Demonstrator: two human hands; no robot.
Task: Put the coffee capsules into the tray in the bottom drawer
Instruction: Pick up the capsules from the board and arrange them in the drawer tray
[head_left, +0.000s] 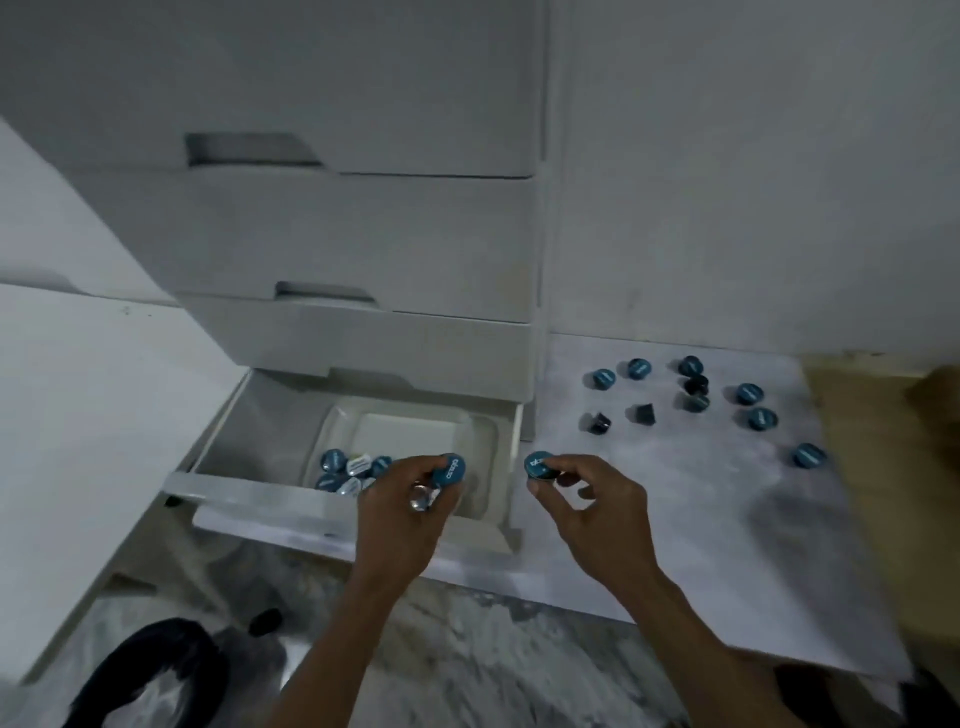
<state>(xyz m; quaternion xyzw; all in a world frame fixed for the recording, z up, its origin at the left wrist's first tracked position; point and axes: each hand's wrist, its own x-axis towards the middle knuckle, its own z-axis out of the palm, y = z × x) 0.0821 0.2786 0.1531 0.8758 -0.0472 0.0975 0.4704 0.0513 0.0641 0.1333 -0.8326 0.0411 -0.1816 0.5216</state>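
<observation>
At the centre of the frame the left hand (410, 506) pinches a blue-topped coffee capsule (451, 470) between thumb and fingertips, over the front right part of the white tray (483, 441) in the open bottom drawer (249, 491). The capsule's round foil lid is tilted up and toward the camera, its printed word running along a diagonal; its short body points down and away behind the fingers. A shiny ring-like object shows on this hand's fingers.

Just right of centre, the right hand (582, 501) grips a second capsule (540, 464) in curled fingertips, just past the drawer's right wall and above the pale mat (675, 519). Its lid also faces up and slightly left; the body is hidden by the fingers.

In the tray's lower left corner lies a small pile of capsules (348, 470), some blue-lidded, some silver, leaning on each other at mixed angles. The rest of the tray floor shows bare white.

To the right of the frame, loose capsules (696, 395) are scattered on the mat, well apart from the hands: most rest with blue lids up, a few dark ones lie on their sides or lid-down.

Above the drawer stand closed grey drawer fronts (332, 244). The drawer's front wall stands between the camera and the tray. A dark rounded object (150, 675) sits in the lower left corner, too blurred to identify.
</observation>
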